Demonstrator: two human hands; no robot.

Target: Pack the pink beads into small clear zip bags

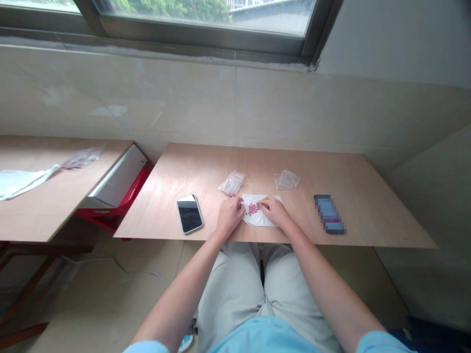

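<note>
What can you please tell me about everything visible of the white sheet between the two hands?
The white sheet is thin, plain and roughly rectangular, and looks like soft paper or cloth; which, I cannot tell. It lies spread, slightly creased, on the wooden tabletop, close to the person's edge. Small pink pieces sit in a loose cluster on it, left of its middle. The left hand is at its left edge; the right hand covers part of its right side. Whether the fingertips press it is unclear.
</note>
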